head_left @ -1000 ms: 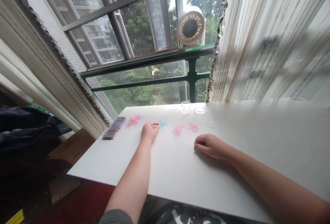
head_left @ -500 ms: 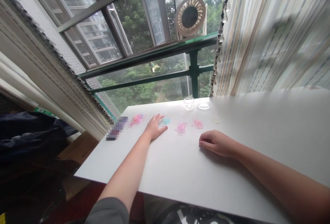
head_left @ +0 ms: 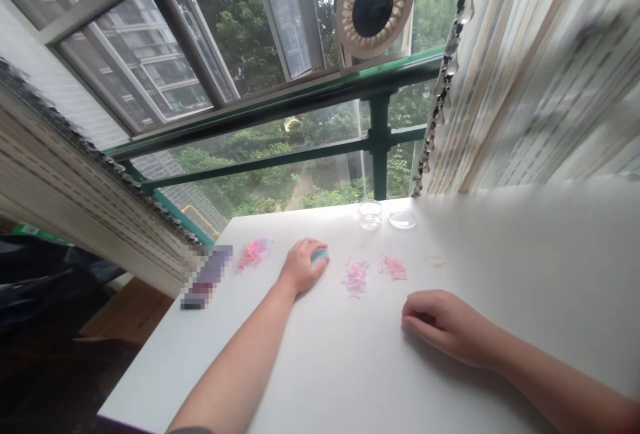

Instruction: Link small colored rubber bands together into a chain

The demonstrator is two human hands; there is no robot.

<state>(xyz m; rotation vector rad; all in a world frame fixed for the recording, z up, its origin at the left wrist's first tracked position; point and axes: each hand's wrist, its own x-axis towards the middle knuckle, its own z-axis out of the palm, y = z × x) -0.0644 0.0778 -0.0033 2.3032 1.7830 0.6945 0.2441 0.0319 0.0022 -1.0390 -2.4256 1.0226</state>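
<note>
My left hand (head_left: pixel 303 267) lies on the white table (head_left: pixel 320 361) with its fingers and thumb curled around a small pile of light-blue elastic bands (head_left: pixel 320 256), partly covered by the fingers. My right hand (head_left: pixel 445 324) rests on its side on the table in a loose fist, and nothing shows in it. Between the hands are a pile of pink-purple elastic bands (head_left: pixel 356 277) and a pile of pink ones (head_left: pixel 393 266). A few pale yellow bands (head_left: pixel 434 261) lie beyond my right hand. Left of my left hand is a mixed, mostly pink pile (head_left: pixel 254 254).
A clear round container (head_left: pixel 370 215) and a clear shallow lid or dish (head_left: pixel 403 220) stand at the table's back edge. A pixelated dark object (head_left: pixel 207 277) lies at the left edge. Behind are a green railing (head_left: pixel 379 121), a round fan (head_left: pixel 375 7) and curtains (head_left: pixel 540 81) at both sides.
The fingers of my left hand have drawn in from spread to curled around the light-blue bands. My right hand keeps its loose fist. The camera view has tilted and come closer.
</note>
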